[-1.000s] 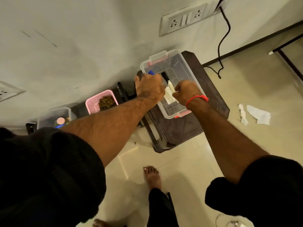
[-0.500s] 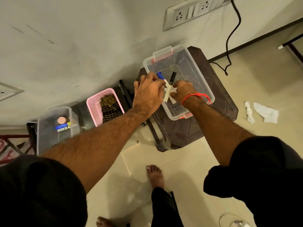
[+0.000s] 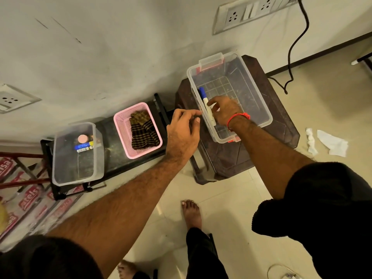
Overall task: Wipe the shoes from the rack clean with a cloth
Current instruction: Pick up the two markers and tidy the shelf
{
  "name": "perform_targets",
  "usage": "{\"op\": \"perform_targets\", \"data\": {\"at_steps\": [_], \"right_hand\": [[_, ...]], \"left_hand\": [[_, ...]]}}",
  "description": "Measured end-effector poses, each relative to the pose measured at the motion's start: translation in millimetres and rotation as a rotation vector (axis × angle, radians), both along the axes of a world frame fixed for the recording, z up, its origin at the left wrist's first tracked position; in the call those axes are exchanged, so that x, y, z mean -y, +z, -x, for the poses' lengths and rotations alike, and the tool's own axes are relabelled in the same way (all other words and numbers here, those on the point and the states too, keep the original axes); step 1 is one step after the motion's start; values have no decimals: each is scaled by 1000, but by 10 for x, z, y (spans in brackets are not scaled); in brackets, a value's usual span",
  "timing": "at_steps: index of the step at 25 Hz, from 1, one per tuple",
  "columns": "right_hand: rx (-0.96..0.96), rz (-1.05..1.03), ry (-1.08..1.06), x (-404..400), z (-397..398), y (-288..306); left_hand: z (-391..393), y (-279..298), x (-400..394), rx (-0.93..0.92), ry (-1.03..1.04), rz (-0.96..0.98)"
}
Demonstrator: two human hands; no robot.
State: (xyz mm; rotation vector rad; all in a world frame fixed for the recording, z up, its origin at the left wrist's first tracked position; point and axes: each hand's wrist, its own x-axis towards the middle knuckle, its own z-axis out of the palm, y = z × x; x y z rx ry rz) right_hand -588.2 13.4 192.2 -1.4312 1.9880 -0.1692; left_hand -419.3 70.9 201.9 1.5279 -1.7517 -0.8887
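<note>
Your right hand (image 3: 224,112) reaches into the clear bin (image 3: 259,101), fingers curled on a blue-capped marker (image 3: 206,106); your left hand (image 3: 184,131) hovers loosely curled, empty, just outside.

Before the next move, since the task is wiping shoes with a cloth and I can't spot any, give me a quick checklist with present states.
1. Shoes in view: not ok, none show.
2. Cloth to hand: ok, a checked cloth lies in the pink basket.
3. Left hand free: ok, it holds nothing, beside the basket.
4. Right hand free: not ok, its fingers touch the blue-capped marker in the clear bin.
5. Floor by the stool: not ok, crumpled tissues lie there.
</note>
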Motion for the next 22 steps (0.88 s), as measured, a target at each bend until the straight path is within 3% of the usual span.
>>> {"op": "perform_targets", "data": {"at_steps": [5,11,14,17,22], "right_hand": [[47,53,-120,-57,46,78],[119,600,-139,-302,-385,485],[228,722,-13,-553,-1021,566],[382,652,117,-847,-1781,350],[472,318,343,-1552,-3127,-215]], "left_hand": [[-118,25,-81,-3,12,-9],[-440,-28,-152,-30,106,-16],[-832,-176,-361,28,211,-28],[-1475,-398,-752,50,325,-69],[-2817,-797,-1918,19,540,-134]]}}
